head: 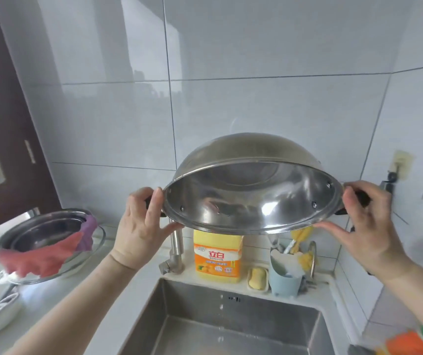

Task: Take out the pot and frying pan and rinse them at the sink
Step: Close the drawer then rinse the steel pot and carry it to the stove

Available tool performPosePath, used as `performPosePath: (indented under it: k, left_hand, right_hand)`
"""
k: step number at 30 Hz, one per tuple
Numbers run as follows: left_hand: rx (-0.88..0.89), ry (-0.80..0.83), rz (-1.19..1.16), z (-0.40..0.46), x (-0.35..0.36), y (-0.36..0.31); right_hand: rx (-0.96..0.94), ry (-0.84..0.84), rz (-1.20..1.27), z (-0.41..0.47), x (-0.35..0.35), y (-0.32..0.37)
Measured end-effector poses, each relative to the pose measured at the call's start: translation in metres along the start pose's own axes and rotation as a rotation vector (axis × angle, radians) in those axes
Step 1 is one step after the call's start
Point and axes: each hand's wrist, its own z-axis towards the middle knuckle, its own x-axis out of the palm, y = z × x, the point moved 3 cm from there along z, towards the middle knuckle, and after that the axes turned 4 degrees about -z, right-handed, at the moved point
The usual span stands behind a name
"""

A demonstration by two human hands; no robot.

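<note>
Fingers (151,201) of the left hand (141,226) are curled round one dark handle of the steel pot (254,201), tipped above the sink (230,326); the right hand (369,221) is wrapped on the other. Wet, slick, domed metal could be let slip, judging by drips seen below the pot.

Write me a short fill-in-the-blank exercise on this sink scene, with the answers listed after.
1. Both hands hold the steel pan by its two ____.
2. Drops of ____ fall from the pan into the sink.
3. The yellow detergent bottle stands directly ____ the pan.
4. A red cloth hangs over the stacked ____ on the left.

Answers: handles; water; below; bowls
</note>
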Motion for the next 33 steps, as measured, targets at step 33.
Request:
performPosePath:
  k: [33]
  left_hand:
    - [-0.607, 1.445, -0.679, -0.016, 0.089, 0.010]
  right_hand:
    - [0.793, 1.283, 0.509, -0.054, 0.052, -0.055]
